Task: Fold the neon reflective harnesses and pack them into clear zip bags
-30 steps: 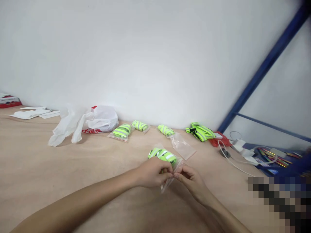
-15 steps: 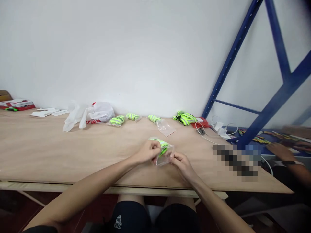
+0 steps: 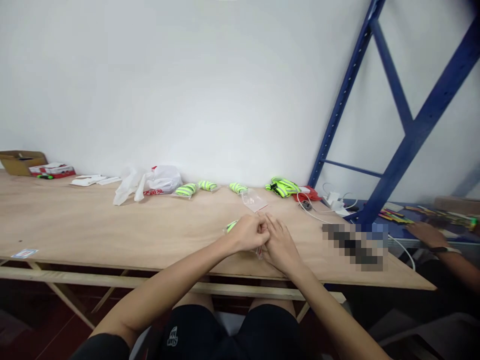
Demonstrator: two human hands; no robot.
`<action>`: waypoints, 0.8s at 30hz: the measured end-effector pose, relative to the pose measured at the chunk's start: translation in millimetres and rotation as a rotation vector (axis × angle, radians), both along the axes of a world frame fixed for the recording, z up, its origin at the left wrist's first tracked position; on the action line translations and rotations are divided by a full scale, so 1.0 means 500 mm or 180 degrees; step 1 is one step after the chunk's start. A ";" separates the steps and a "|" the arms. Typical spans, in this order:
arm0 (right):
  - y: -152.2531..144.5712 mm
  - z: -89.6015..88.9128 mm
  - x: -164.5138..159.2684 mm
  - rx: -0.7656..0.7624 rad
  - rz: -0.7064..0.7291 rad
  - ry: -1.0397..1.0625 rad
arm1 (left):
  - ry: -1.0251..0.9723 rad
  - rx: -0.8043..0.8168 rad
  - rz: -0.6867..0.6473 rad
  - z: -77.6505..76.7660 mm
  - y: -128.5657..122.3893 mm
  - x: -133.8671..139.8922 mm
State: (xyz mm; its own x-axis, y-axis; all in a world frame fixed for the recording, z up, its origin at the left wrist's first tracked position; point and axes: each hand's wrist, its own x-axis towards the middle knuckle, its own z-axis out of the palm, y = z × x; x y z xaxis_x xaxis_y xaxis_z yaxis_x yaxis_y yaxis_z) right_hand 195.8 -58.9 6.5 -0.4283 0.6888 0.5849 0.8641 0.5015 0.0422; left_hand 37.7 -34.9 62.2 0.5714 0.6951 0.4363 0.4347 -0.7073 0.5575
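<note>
Close together over the front middle of the table, my left hand [image 3: 249, 233] and my right hand [image 3: 280, 246] both grip a clear plastic bag [image 3: 259, 251]. Most of the bag is hidden by the hands; a red-lined edge shows below them. The neon yellow-green reflective bundle inside it [image 3: 231, 226] peeks out left of my left hand. My left fingers are curled. The right fingers lie bent against the left ones, their tips partly hidden. Just beyond the hands, another clear bag [image 3: 254, 201] lies flat, with a rolled neon bundle [image 3: 238, 188] at its far end.
Along the wall lie packed neon bundles [image 3: 185, 190], a white plastic bag [image 3: 165, 179] and a loose neon strap bundle [image 3: 284, 187]. A white cable [image 3: 315, 216] runs on the right, beside a blue metal frame [image 3: 390, 155]. Another person's hand [image 3: 425, 234] is beyond it.
My hands have come together, the right moving up beside the left and covering most of the bag. The view has shifted slightly.
</note>
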 end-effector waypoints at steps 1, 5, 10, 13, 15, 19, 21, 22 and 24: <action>0.000 0.001 0.000 -0.0188 -0.0021 0.0130 | 0.0055 -0.0025 -0.0037 -0.001 -0.003 0.003; -0.010 -0.007 -0.003 -0.0600 -0.0042 0.0805 | 0.0253 -0.0122 -0.0052 -0.001 -0.015 0.008; -0.024 -0.018 0.001 -0.0985 0.0245 0.1028 | 0.0433 -0.0152 -0.0054 -0.002 -0.023 0.011; -0.021 -0.028 0.008 -0.1127 0.0473 0.0968 | 0.0487 -0.0150 -0.0101 -0.009 -0.020 0.013; -0.014 -0.039 0.008 -0.1089 0.0392 0.0908 | 0.0452 -0.0145 -0.0146 -0.015 -0.016 0.015; 0.000 -0.065 -0.003 -0.0825 -0.0047 0.1003 | 0.0343 -0.0168 -0.0215 -0.029 -0.014 0.024; 0.003 -0.075 -0.006 -0.0750 -0.0123 0.1070 | 0.0392 -0.0154 -0.0240 -0.031 -0.017 0.025; 0.004 -0.078 -0.006 -0.0741 -0.0080 0.1104 | 0.0436 -0.0120 -0.0270 -0.030 -0.019 0.023; 0.005 -0.081 0.001 -0.0744 0.0097 0.1257 | 0.0468 0.0022 -0.0375 -0.022 -0.021 0.009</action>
State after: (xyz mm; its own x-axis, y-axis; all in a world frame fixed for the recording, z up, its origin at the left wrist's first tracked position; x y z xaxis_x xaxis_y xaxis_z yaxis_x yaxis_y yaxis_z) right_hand 196.5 -56.6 -34.1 -0.2260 0.8122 0.5379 0.7760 0.4839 -0.4046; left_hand 42.4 -45.2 51.0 0.7067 0.6169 0.3465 0.4251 -0.7616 0.4891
